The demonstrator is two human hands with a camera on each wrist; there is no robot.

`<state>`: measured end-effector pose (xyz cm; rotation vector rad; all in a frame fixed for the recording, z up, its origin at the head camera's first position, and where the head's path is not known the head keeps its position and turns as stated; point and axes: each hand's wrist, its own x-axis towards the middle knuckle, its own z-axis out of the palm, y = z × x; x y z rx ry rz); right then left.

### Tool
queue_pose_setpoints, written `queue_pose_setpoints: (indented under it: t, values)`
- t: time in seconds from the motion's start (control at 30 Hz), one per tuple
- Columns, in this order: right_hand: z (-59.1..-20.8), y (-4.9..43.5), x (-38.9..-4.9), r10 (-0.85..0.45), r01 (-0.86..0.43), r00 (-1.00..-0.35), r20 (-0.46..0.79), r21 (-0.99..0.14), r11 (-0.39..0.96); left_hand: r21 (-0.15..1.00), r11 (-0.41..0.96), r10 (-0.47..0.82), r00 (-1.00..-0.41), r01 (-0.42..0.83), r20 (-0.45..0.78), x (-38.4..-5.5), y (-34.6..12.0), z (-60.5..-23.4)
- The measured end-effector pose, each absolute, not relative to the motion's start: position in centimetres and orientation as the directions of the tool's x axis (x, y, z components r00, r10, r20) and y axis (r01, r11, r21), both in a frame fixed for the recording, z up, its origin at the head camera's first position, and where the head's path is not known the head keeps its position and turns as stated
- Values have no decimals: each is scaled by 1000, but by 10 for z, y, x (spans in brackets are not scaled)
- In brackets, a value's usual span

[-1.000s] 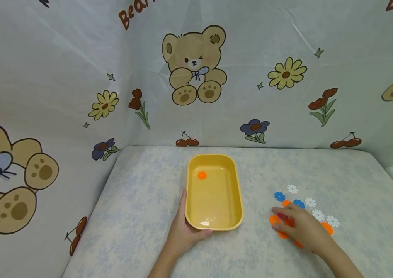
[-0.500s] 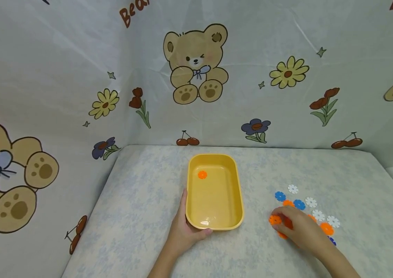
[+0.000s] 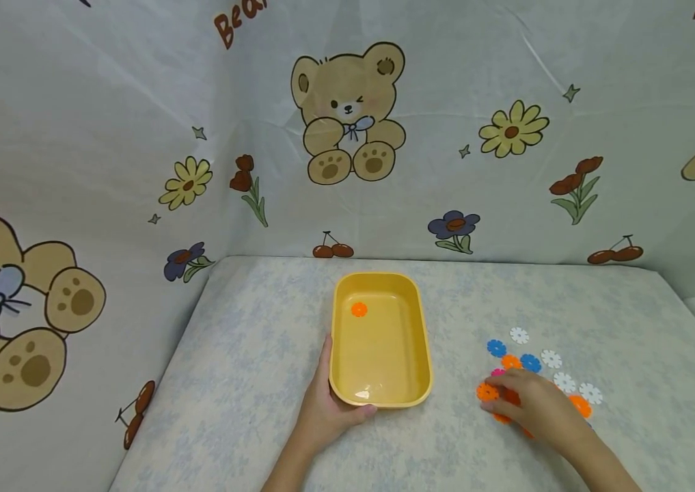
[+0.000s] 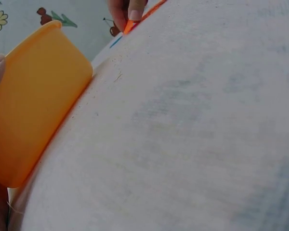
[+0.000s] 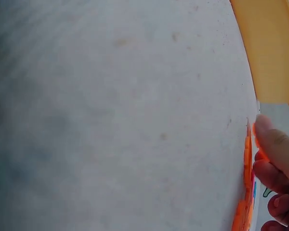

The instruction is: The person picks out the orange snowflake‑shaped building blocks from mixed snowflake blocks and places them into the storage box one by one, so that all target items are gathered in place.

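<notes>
At far left, a cloth printed with winking teddy bears (image 3: 348, 113) hangs behind and beside a pale, mottled table (image 3: 249, 383). A person's left hand (image 3: 330, 421) grips the near left corner of a yellow tray (image 3: 378, 342), its fingers along the side wall and its thumb curled round the near end. We take that corner hold as a brace, steadying a light tray on a smooth surface while leaving its mouth uncovered. The tray sits on the table, lengthwise to the person; facing up, its hollow holds one orange disc (image 3: 359, 309), lying toward the far left corner.

Well apart from the tray, the right hand (image 3: 534, 404) reaches in over a loose spread of flower-edged discs. Thumb and forefinger are nearly together, pinching an orange piece (image 4: 128, 26), which our left-wrist view shows tipped up at the tabletop; we judge that a tilt helps fingertips catch something so thin and flat. The other fingers fold in behind, seen in the right-wrist view.

Blue discs (image 3: 497, 348) and a pink disc (image 3: 498, 372) lie just beyond the fingers, with white discs (image 3: 551, 359) farther right. Spread mostly flat, they seem to us easier to single out, though the palm hides part of the group and we cannot count it.
</notes>
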<state>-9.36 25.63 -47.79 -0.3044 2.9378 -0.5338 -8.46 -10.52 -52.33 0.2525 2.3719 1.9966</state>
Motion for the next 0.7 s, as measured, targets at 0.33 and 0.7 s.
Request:
queue_pose_setpoints:
  t: [0.33,0.7]
  values:
    - [-463,230,-122,-241,-278,-961,139,-507,816,983,171,140,-989,63,39,-85,-106,-521]
    - [-444,168,-162,-301,-409,-912,279,-556,724,985,149,161,-985,89,64,-85,-106,-522]
